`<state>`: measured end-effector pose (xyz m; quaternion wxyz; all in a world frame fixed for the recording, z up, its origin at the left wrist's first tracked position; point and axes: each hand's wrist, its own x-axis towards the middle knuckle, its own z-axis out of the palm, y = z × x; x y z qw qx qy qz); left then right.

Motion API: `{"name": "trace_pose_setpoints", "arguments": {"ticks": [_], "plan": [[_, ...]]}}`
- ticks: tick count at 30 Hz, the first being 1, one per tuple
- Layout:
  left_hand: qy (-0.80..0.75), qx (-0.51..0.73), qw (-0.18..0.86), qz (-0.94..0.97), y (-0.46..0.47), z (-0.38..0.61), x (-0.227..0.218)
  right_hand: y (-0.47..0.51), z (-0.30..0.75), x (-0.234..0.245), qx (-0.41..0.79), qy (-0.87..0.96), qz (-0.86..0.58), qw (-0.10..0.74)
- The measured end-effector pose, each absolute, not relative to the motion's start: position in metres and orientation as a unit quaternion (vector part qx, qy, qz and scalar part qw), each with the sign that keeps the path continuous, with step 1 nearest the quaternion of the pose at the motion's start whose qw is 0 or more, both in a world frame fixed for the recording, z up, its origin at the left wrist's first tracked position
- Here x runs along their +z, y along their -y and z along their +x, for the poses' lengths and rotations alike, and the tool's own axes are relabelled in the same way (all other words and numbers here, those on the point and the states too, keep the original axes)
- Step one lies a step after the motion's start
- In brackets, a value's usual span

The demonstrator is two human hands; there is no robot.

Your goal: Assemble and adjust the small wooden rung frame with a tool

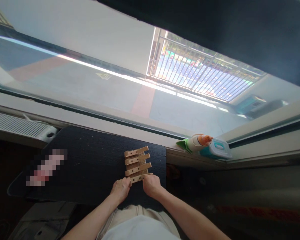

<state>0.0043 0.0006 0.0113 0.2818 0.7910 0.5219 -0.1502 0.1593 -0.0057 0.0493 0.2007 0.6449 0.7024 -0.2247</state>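
A small wooden rack of several light slats (137, 163) lies on a black table (90, 166), near its right edge. My left hand (120, 190) pinches the near left end of the closest slat. My right hand (152, 186) grips the near right end of the same slat. Both hands have their fingers curled onto the wood. My forearms reach in from the bottom of the view.
A blurred patch (46, 168) sits on the table's left part. A glue bottle with an orange cap (198, 141) and a teal-lidded box (216, 149) rest on the window sill to the right. A radiator grille (17, 125) runs at the left. A large window lies ahead.
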Motion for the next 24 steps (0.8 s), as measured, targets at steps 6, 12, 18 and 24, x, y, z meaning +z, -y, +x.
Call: {"name": "trace_pose_setpoints", "arguments": {"ticks": [6, 12, 18, 24], "plan": [[-0.532, -0.134, 0.285, 0.786, -0.001, 0.002, 0.009, -0.003, 0.167, 0.065, -0.237, -0.735, 0.608, 0.184], [-0.533, -0.136, 0.284, 0.785, -0.001, 0.002, 0.015, -0.002, 0.17, 0.071, -0.138, -0.856, 0.47, 0.164], [-0.524, -0.153, 0.288, 0.787, -0.002, 0.003, 0.018, 0.003, 0.171, 0.055, -0.136, -0.852, 0.478, 0.162], [-0.515, -0.155, 0.29, 0.792, -0.003, 0.004, 0.015, 0.009, 0.178, 0.051, -0.212, -0.733, 0.625, 0.166]]}}
